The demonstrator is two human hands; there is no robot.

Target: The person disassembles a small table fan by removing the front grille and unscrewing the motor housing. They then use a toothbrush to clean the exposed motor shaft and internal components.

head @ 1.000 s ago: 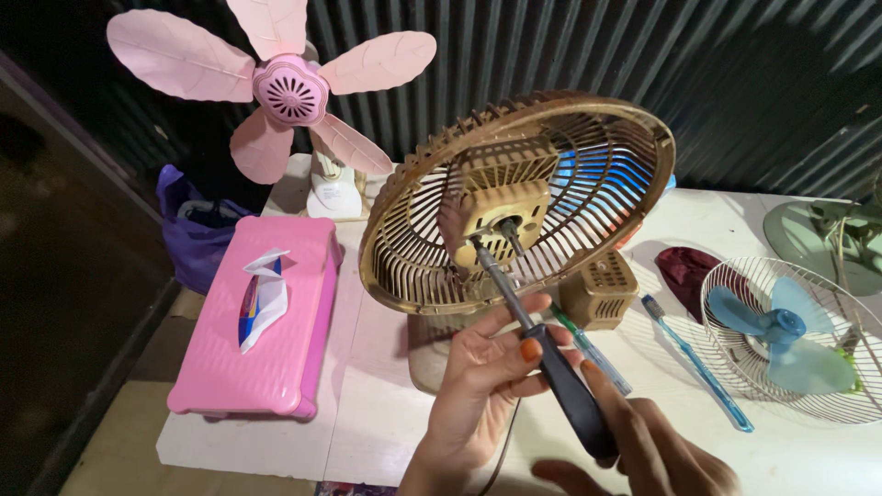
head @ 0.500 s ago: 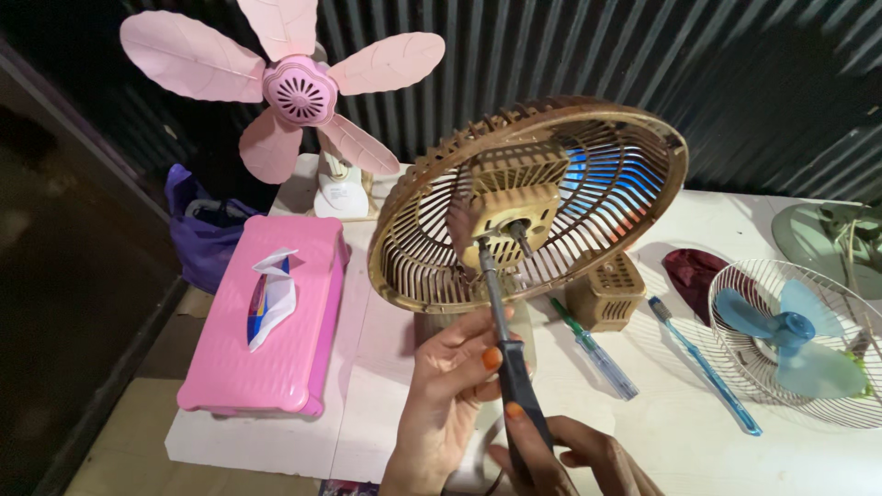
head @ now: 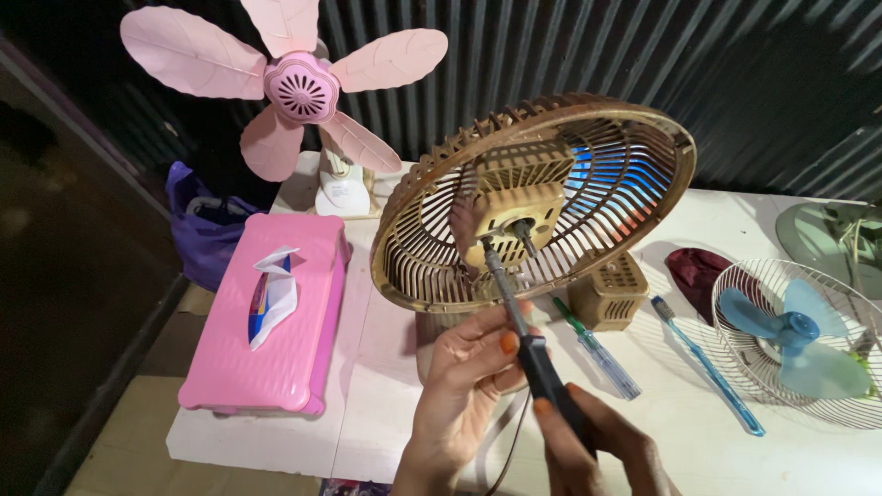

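Gripping screwdriver (head: 528, 344) w/ both hands, tip at beige fan grille (head: 533, 197) hub, right hand (head: 597, 450) partly cropped, left hand (head: 469, 386) pinching shaft.

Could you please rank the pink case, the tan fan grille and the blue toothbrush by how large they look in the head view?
1. tan fan grille, though it is nearest the camera
2. pink case
3. blue toothbrush

Harsh frontal light, sharp centre, murky dark left edge.
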